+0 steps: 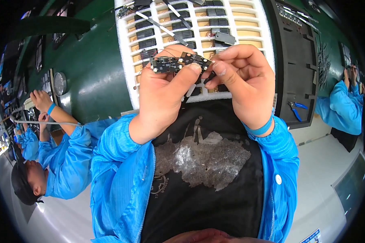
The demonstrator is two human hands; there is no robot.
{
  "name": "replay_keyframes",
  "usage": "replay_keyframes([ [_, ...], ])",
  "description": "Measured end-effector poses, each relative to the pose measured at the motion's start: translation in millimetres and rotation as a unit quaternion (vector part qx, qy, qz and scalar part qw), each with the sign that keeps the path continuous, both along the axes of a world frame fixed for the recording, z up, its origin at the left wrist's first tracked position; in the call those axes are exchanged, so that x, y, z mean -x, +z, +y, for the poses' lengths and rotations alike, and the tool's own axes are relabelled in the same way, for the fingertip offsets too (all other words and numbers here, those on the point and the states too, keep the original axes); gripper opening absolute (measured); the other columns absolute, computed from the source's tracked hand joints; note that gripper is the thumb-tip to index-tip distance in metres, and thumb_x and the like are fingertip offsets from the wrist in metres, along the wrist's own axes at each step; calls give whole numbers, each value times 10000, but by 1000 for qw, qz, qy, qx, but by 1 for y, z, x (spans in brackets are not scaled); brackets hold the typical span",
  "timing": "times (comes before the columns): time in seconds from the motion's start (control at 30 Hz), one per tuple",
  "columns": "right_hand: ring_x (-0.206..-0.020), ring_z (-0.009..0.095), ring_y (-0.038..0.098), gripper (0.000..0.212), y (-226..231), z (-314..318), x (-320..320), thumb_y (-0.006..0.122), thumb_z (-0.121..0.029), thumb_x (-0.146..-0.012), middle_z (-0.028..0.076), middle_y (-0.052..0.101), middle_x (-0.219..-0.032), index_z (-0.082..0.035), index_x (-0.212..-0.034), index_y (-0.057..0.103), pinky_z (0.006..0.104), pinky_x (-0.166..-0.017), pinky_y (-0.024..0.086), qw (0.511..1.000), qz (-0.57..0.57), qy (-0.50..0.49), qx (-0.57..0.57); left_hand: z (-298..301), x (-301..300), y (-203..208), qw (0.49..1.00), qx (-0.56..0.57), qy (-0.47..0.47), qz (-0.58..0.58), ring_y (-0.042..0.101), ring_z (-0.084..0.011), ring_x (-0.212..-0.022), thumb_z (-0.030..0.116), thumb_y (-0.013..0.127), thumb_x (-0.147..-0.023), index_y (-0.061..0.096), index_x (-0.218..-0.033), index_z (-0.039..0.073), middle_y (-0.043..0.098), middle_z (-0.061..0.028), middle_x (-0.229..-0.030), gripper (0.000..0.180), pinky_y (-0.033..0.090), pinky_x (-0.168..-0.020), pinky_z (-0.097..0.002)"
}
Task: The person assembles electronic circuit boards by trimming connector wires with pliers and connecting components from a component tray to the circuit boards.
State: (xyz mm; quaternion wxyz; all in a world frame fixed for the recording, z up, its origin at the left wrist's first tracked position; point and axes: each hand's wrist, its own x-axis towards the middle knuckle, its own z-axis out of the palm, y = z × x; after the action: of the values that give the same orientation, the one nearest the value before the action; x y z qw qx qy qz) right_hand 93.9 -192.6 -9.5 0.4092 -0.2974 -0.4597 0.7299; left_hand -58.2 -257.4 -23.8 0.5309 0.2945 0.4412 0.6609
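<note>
Circuit boards (163,65), two small black ones with pale pads, are seen in the head view above the near part of a white foam tray (125,44), in front of the person's chest. Both are held by the left hand (160,91): it is closed around them, and its thumb is pressed on the face of the right-hand board, which is tilted against its neighbour. Thin reddish wires (143,69) are seen beside the left-hand board. The right hand (249,83) is held just beside the boards' right end, its thumb and forefinger brought near each other and its other fingers curled; whether anything is gripped between these fingertips cannot be told, as the dark parts there are partly hidden. A blue wristband (259,130) is worn on the right wrist.

Rows of black blocks (148,33) are set in the tray's compartments, and one grey block (224,38) is laid askew on top. Long black-and-white strips (166,30) are laid across the tray. To its right is placed a black tray (290,81), in which blue-handled pliers (298,110) are lying. On the left, by the green work surface (97,69), a co-worker (69,162) in blue is seated; another person (346,107) in blue is seen at the far right.
</note>
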Motion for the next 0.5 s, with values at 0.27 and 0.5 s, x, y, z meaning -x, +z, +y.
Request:
replay_keyframes([
  [0.27,-712,157,688,146,-13,6,4,645,22,-910,133,696,-888,19,-1029,560,242,-639,566,996,64,-53,16,1,-4,4,993,32,-50,-103,626,-174,-1028,-36,563,-922,617,-1130,-20,642,-104,-1126,216,498,-935,-316],
  [0.5,-787,149,684,167,-15,7,5,636,10,-921,114,700,-903,27,-1079,583,241,-653,555,997,25,-64,-47,0,-6,0,993,67,-87,-33,644,-208,-1053,77,554,-948,588,-1203,8,659,-114,-1143,267,523,-904,-350],
])
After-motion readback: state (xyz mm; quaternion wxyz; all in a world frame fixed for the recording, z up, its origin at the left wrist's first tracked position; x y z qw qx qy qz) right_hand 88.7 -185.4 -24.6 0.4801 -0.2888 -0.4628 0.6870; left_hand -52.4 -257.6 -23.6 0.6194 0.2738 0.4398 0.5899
